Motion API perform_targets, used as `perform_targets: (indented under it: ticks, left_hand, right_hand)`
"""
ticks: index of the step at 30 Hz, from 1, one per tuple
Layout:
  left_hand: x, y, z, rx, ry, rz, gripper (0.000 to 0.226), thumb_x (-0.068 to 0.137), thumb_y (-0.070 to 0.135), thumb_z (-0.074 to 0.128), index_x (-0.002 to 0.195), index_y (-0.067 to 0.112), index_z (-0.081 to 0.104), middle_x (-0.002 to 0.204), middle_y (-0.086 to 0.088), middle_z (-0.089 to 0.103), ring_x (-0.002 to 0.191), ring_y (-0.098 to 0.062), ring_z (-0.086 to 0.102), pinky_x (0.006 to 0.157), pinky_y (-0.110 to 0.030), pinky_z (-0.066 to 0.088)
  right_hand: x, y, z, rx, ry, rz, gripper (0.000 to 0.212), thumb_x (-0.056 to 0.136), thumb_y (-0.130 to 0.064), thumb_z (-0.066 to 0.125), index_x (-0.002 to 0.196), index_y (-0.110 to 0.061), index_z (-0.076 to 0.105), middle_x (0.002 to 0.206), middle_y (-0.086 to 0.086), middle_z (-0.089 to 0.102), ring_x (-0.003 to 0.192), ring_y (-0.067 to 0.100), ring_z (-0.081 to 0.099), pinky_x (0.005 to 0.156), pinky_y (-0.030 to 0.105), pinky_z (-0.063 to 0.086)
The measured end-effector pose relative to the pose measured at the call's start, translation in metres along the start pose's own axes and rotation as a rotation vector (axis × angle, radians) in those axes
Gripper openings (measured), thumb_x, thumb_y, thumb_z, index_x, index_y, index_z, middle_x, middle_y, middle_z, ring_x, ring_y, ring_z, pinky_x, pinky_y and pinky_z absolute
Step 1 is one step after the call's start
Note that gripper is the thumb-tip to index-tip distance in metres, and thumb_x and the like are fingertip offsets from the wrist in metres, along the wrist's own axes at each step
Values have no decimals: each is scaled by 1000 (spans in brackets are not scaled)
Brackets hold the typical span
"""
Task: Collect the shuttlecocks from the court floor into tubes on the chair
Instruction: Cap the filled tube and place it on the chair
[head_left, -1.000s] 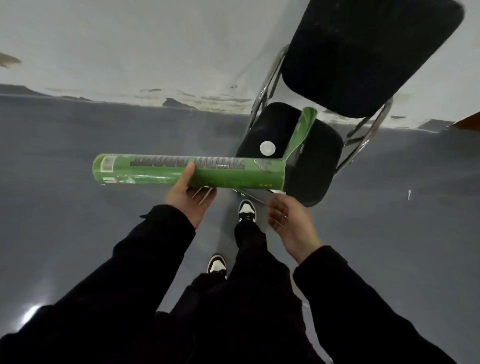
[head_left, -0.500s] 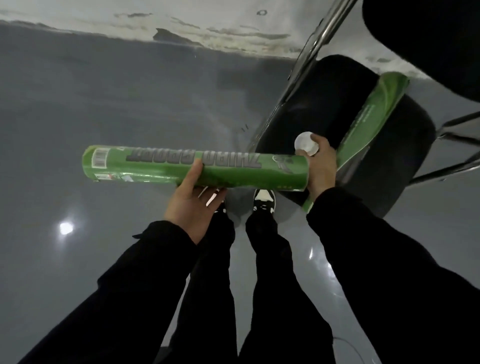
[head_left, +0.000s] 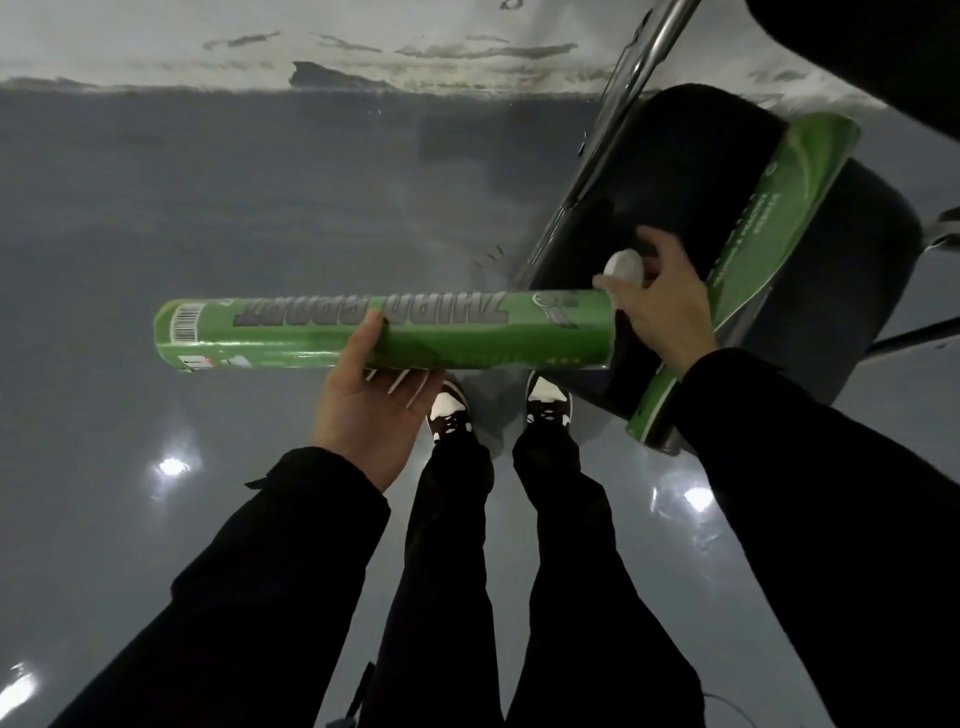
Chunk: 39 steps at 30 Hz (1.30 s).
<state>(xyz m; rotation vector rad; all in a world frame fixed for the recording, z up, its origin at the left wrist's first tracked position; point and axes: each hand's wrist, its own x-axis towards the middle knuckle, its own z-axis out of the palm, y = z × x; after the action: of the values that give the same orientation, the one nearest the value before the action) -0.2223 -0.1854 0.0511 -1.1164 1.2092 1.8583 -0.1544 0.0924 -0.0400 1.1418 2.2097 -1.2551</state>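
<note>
Head view looks straight down past 2 dark sleeves at a green tube (head_left: 384, 332) held level above the grey court floor (head_left: 208, 208), just in front of the black chair (head_left: 691, 171).

By the look of it, the tube is thin printed card: light, stiff along its length, but easy to dent if squeezed hard, and smooth enough to slip in a loose hold. Its middle seems the best place to take it, where it balances, and that is where the left hand (head_left: 371, 410) has it, palm under the tube and thumb curled over the top. The white cap (head_left: 625, 267) is small and round, probably light plastic, best pinched at its rim. The right hand (head_left: 662, 306) holds it that way, fingers curled round it, right at the tube's open right end; whether cap and tube mouth touch cannot be told.

The tube is bright green with large grey lettering along its side, upside down from this view, a barcode label near its left end and a round logo near the right. A second green tube (head_left: 769, 228) lies slantwise across the chair seat. No shuttlecock shows on the floor.
</note>
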Motion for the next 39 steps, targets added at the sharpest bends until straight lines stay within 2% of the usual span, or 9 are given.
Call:
perform_targets:
  ticks: [2,4,11,15,19,24,29,35,39]
  left_hand:
    - [0,6,0,-27,17,15,19,93,36,70,97,16,69,88,-3,77,96,-23,76,97,-42,58]
    - [0,9,2,-42,17,25,21,92,35,71,97,15,69,89,-4,77,97,-24,76,94,-42,60]
    - [-7,-10,27,31,-19,-22,19,95,34,69,85,18,68,86,-5,74,83,-23,79,83,-40,63]
    - [-13,-20,38,62,-59,-52,23,94,34,70,105,14,65,103,-9,72,88,-24,79,87,-40,62]
    - [-21,-29,50,108,-103,-71,23,96,33,69,101,11,66,95,-9,74,86,-23,79,85,-39,63]
    - [-33,-32,49,174,-177,-55,29,95,34,70,111,11,64,101,-9,74,90,-22,79,86,-38,62]
    - [-46,-33,48,227,-219,-41,22,96,35,69,102,15,66,86,-4,79,90,-20,79,81,-35,62]
    - [-50,-48,65,271,-231,-71,31,95,36,69,112,11,64,94,-6,76,92,-21,78,79,-35,63]
    - [-51,-61,85,289,-257,-63,27,95,35,70,109,13,65,89,-4,78,95,-19,78,87,-38,62]
  right_hand:
    - [-23,-13,-14,676,39,129,58,84,-40,79,133,-23,52,122,4,69,110,19,69,90,35,57]
    - [-55,-18,-25,920,9,97,40,89,-32,75,124,-19,60,124,9,71,113,23,70,88,35,57]
    - [-121,-21,-32,899,-20,-53,34,84,-13,76,115,-10,63,113,0,76,110,15,71,85,23,56]
    - [-132,-11,-36,879,107,-69,24,94,-4,67,118,-9,64,124,5,70,111,7,69,88,19,54]
    - [-156,-12,-23,786,198,-108,50,107,-19,50,155,-20,37,151,1,51,134,0,52,107,19,45]
    - [-188,-17,-8,778,292,-135,58,109,-25,42,162,-26,19,162,-13,31,144,-7,34,119,23,34]
    - [-205,-18,-8,800,371,-175,55,110,-15,39,161,-17,20,146,-33,33,130,-25,36,102,3,35]
    - [-200,-4,-13,790,587,-119,45,102,-41,48,144,-23,48,138,4,52,125,22,57,98,49,55]
    - [-202,9,-27,825,569,-161,51,106,-33,44,156,-31,32,156,7,44,141,22,47,113,48,45]
